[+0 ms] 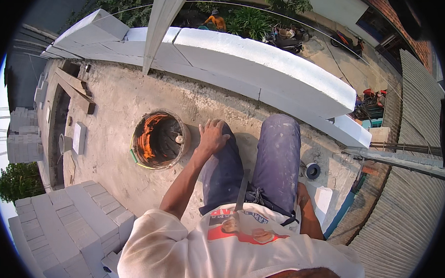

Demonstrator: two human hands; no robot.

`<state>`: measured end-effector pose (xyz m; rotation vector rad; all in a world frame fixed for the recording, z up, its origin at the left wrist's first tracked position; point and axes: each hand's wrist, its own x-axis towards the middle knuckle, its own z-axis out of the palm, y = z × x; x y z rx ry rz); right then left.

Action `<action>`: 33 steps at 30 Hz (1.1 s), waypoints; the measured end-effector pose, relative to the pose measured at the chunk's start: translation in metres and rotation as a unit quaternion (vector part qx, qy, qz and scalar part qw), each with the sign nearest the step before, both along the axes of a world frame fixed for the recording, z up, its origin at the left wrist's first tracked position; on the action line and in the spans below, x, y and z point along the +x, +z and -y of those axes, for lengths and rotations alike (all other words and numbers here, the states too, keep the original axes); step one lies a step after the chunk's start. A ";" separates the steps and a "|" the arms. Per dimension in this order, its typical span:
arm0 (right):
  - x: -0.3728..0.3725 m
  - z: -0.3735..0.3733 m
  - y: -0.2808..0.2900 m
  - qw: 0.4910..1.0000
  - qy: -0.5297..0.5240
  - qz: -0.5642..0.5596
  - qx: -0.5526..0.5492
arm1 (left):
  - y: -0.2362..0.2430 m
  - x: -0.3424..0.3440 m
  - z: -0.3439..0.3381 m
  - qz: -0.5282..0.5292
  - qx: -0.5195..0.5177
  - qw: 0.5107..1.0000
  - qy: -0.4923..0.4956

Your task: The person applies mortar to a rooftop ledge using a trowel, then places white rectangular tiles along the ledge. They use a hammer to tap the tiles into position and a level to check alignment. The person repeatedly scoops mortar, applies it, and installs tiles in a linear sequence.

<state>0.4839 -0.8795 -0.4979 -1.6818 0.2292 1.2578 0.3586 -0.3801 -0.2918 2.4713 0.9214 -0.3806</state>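
My left hand (213,137) rests on my left knee with its fingers stretched out, holding nothing. Just left of it stands a bucket (186,149), smeared orange inside, with dark grey mortar at the bottom. The pale round end of a tool handle (179,139) shows at its right rim. My right hand (301,191) is down beside my right thigh; its fingers are mostly hidden behind the leg. Close to that hand lie a white block (324,199) and a dark ring-shaped roll (313,171). A narrow flat grey strip (242,190) stands between my thighs.
A low white block wall (259,69) curves across ahead, with a grey post (162,31) rising at it. Stacked blocks (73,217) stand at the lower left, planks (76,90) at the far left. Beyond the wall, lower down, are a person (217,22) and a motorbike (347,42).
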 end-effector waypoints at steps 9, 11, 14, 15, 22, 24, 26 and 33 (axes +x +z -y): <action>0.017 0.052 0.134 0.964 0.119 -0.052 -0.233 | 0.109 -0.023 0.064 0.005 -0.113 0.993 0.027; 0.013 -0.048 0.286 0.959 0.141 -0.038 -0.242 | 0.151 -0.052 0.076 -0.047 -0.136 0.986 0.090; 0.007 -0.028 0.375 0.929 0.229 -0.001 -0.292 | 0.216 -0.046 0.096 -0.084 -0.181 0.977 0.068; 0.007 -0.021 0.393 0.912 0.296 0.048 -0.281 | 0.234 -0.052 0.105 -0.102 -0.182 0.975 0.072; -0.069 0.147 0.374 0.814 0.513 0.255 -0.099 | 0.326 -0.104 0.163 -0.205 -0.235 0.948 0.059; -0.057 0.121 0.408 0.837 0.488 0.219 -0.112 | 0.350 -0.114 0.174 -0.235 -0.256 0.933 0.088; -0.050 0.106 0.431 0.844 0.480 0.211 -0.112 | 0.352 -0.106 0.165 -0.232 -0.278 0.925 0.111; -0.035 0.086 0.480 0.842 0.469 0.249 -0.090 | 0.350 -0.106 0.168 -0.271 -0.359 0.893 -0.005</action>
